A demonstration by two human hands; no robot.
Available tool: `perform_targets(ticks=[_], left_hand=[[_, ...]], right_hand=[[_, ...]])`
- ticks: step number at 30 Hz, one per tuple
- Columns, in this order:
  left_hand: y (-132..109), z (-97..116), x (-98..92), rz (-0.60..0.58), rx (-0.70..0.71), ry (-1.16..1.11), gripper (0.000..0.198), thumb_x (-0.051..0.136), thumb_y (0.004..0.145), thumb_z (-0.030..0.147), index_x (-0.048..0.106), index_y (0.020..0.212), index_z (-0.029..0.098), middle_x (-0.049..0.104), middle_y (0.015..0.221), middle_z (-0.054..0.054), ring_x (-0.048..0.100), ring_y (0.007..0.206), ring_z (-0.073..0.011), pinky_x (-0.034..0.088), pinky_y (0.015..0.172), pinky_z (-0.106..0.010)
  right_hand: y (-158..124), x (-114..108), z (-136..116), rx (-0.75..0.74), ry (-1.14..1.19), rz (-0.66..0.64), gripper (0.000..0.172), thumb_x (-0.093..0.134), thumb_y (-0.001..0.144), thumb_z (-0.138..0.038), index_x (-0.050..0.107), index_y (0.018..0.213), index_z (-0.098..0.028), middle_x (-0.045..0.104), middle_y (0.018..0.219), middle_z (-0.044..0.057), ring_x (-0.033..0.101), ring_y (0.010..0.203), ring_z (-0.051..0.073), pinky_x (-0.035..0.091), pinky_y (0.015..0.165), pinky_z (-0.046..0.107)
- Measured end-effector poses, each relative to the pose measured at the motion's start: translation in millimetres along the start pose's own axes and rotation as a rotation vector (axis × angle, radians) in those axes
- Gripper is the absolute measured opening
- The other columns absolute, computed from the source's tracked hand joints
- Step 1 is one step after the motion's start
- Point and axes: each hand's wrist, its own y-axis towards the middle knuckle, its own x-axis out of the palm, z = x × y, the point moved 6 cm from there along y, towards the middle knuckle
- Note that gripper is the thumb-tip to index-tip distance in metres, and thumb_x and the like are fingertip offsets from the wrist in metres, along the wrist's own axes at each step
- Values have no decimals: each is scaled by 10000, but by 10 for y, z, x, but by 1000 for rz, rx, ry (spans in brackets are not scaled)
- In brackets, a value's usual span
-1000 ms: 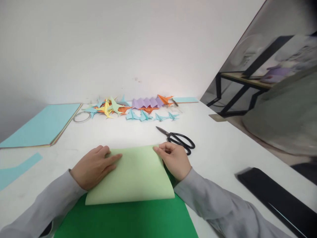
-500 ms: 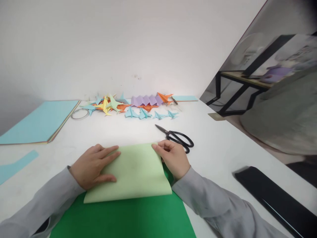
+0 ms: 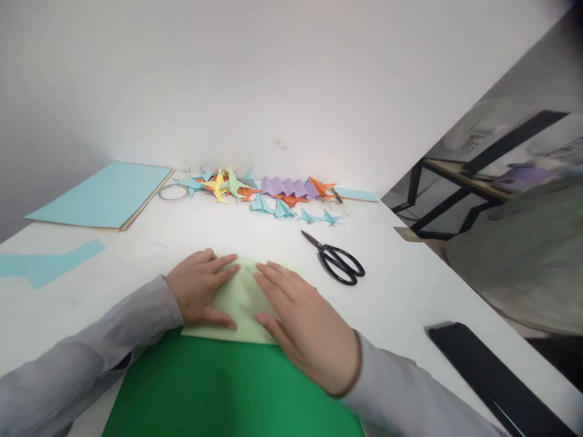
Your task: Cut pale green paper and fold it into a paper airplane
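A pale green sheet of paper (image 3: 243,297), apparently folded over, lies on a larger green mat (image 3: 228,388). My left hand (image 3: 204,288) rests on the left part of the paper, fingers spread and flat. Across its right side lies my right hand (image 3: 307,321), palm down with fingers stretched out, covering the paper's right edge. Both hands touch the paper and grip nothing. Black-handled scissors (image 3: 339,261) lie beyond my right hand on the white table.
Folded paper figures (image 3: 232,185) and a purple pleated paper (image 3: 289,188) line the wall. At left are a stack of coloured paper (image 3: 104,194), a wire ring (image 3: 173,192) and blue paper scraps (image 3: 59,261). A long black object (image 3: 492,376) lies at right.
My right hand has released the paper's far right corner and moved flat onto the sheet. My left hand still presses the left part. The view has tilted and shifted.
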Motion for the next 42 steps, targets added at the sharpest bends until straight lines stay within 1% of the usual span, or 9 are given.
perform_targets(ticks=[2, 5, 9, 15, 18, 23, 28, 34, 42], left_hand=[[1, 18, 0, 9, 0, -1, 988, 468, 591, 814, 495, 1271, 98, 485, 1325, -189, 506, 900, -296, 397, 836, -460], [3, 47, -1, 13, 5, -2, 1003, 462, 576, 826, 526, 1227, 66, 491, 1311, -208, 503, 892, -300, 397, 844, -472], [-1, 63, -9, 9, -29, -8, 1023, 488, 544, 830, 524, 1229, 71, 487, 1323, -189, 504, 913, -312, 386, 868, -466], [-12, 82, 5, 21, -63, -47, 1053, 516, 520, 823, 499, 1255, 70, 471, 1343, -183, 491, 964, -336, 346, 918, -478], [-17, 77, 31, 10, -58, -58, 1104, 515, 506, 827, 448, 1298, 61, 435, 1369, -198, 471, 1024, -356, 320, 940, -486], [-45, 35, 63, -19, -34, -90, 1139, 532, 474, 826, 420, 1325, 78, 396, 1399, -195, 452, 1048, -362, 308, 948, -495], [-116, -27, 71, -52, 1, -153, 1224, 564, 406, 838, 360, 1368, 109, 363, 1419, -197, 374, 1163, -387, 282, 984, -503], [-188, -126, 89, -122, 71, -208, 1267, 577, 363, 833, 307, 1398, 154, 302, 1460, -177, 314, 1254, -372, 224, 1035, -465], [-213, -218, 53, -99, 109, -308, 1207, 660, 374, 761, 318, 1396, 216, 336, 1451, -148, 326, 1275, -371, 250, 1024, -454]], right_hand=[[136, 198, -111, -43, -112, -149, 504, 441, 892, -332, 440, 1318, -63, 404, 1403, 158, 336, 1315, 296, 337, 1069, 477], [269, 494, -85, -54, -173, -269, 672, 486, 861, -438, 348, 1365, -16, 316, 1447, 175, 276, 1341, 310, 319, 1075, 483], [246, 667, 29, -71, -227, -274, 743, 415, 875, -516, 252, 1408, -25, 206, 1486, 165, 226, 1362, 302, 258, 1091, 511], [154, 651, 97, -84, -235, -273, 865, 369, 830, -645, 255, 1404, -8, 203, 1481, 192, 187, 1370, 322, 233, 1092, 522], [141, 650, 121, -74, -226, -264, 973, 396, 763, -720, 266, 1396, 8, 225, 1468, 223, 181, 1366, 345, 223, 1089, 535], [78, 620, 169, -69, -176, -247, 1132, 452, 603, -827, 292, 1398, -37, 250, 1456, 240, 194, 1359, 363, 218, 1073, 568], [-20, 563, 343, -25, -142, -323, 1206, 517, 530, -831, 234, 1427, -75, 166, 1480, 248, 144, 1363, 393, 203, 1055, 598], [-73, 486, 539, 73, -102, -443, 1332, 600, 416, -820, 148, 1451, -113, 53, 1493, 264, 42, 1358, 444, 138, 1033, 649], [-169, 420, 681, 13, -3, -479, 1330, 630, 446, -783, 60, 1459, -137, -6, 1504, 240, -27, 1376, 388, 86, 1072, 589]])
